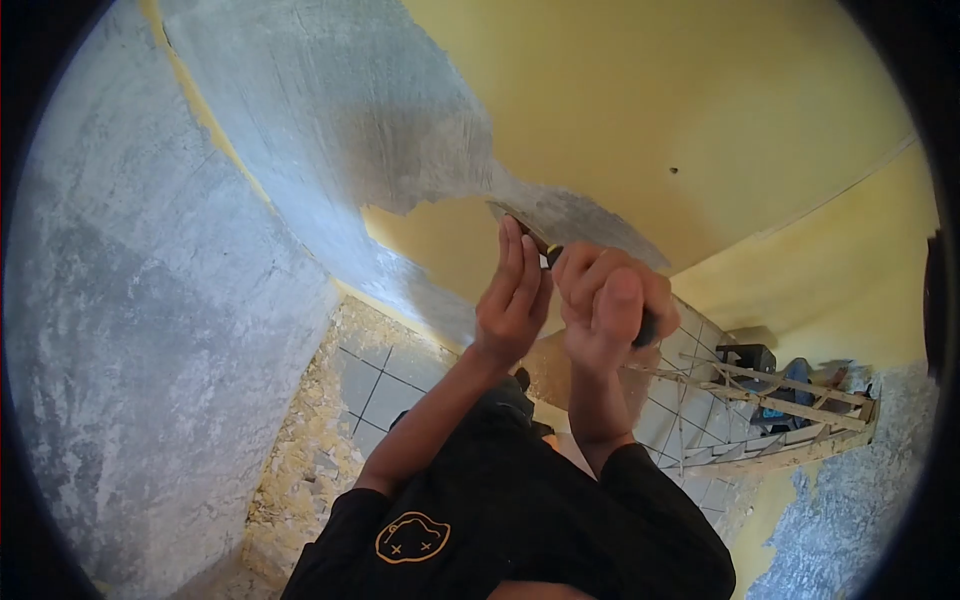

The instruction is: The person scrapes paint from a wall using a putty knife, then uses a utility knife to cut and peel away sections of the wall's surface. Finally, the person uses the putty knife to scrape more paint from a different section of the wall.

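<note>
My right hand [610, 300] is wrapped around the black handle [645, 330] of a scraper, which has a yellow band near its front. The scraper's thin blade [537, 238] lies against the wall at the edge of a patch of yellow paint [450, 235]. Pressed together, the fingers of my left hand [515, 295] rest on the blade just ahead of the handle. My left thumb is mostly hidden. Around the blade, bare grey plaster [590, 220] meets the paint in a ragged line.
Yellow paint [700, 90] covers the upper wall, with a small dark hole. Paint flakes [300, 470] litter the tiled floor [375, 390] along the left wall. A wooden ladder-like frame [770, 395] stands at right, near a black box [745, 357] and blue items [797, 375].
</note>
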A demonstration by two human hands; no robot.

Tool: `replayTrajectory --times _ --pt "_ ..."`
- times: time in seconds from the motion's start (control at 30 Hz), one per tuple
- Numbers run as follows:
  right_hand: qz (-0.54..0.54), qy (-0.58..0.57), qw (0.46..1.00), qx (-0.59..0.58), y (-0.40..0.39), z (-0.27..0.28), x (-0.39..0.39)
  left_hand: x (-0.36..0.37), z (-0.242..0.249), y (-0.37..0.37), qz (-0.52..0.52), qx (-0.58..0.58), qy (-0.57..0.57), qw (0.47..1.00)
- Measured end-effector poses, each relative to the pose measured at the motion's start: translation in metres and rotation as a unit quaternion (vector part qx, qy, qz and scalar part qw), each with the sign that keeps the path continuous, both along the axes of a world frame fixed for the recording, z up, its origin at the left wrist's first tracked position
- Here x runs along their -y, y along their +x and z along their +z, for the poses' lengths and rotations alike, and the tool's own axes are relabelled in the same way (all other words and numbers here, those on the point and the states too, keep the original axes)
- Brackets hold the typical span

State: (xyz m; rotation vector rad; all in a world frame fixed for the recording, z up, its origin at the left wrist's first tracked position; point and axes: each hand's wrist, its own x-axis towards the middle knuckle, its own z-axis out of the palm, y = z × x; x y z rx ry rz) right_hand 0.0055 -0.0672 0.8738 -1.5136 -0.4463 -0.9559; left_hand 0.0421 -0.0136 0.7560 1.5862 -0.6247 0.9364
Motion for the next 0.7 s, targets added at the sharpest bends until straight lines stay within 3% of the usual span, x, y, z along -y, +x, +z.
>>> replayTrajectory --times 0.03,0.07,0.13,0.2,0.27,0.33,0.4,0.47,0.53,0.67,0.7 --pt "0.068 0.068 0.995 0.000 0.010 -0.002 0.001 -0.005 -0.002 0.004 0.027 0.014 0.058 0.998" --pt "0.068 0.068 0.995 0.007 0.005 0.001 0.001 -0.008 -0.003 0.009 0.054 0.031 0.118 0.991" --pt "0.025 -0.059 0.993 0.100 -0.011 0.011 -0.002 -0.014 0.015 0.006 0.034 0.042 0.100 0.994" --pt "0.026 -0.037 0.997 0.058 0.004 -0.003 0.000 -0.017 0.023 0.003 0.013 0.068 0.102 0.992" --pt "0.019 -0.014 1.000 0.009 0.001 -0.013 0.004 -0.014 0.009 -0.002 0.021 0.020 0.097 0.995" --pt "0.062 -0.048 0.997 0.025 0.003 -0.006 0.007 -0.013 0.012 0.005 0.030 -0.008 0.089 0.996" --pt "0.079 -0.024 0.995 0.065 -0.013 0.008 0.004 -0.018 0.016 0.005 0.008 0.070 0.117 0.991" --pt "0.099 0.003 0.991 0.092 -0.010 0.006 0.002 -0.016 0.019 0.001 0.012 0.015 0.088 0.996" --pt "0.039 0.004 0.998 -0.045 0.009 -0.005 0.001 -0.016 0.015 -0.007 0.004 -0.039 0.063 0.997" --pt "0.011 -0.122 0.991 0.058 -0.015 0.001 0.007 -0.025 0.013 -0.003 -0.018 -0.021 0.111 0.993" --pt "-0.108 -0.205 0.972 0.047 -0.009 -0.013 0.009 -0.027 0.015 -0.005 -0.023 -0.018 0.113 0.993"
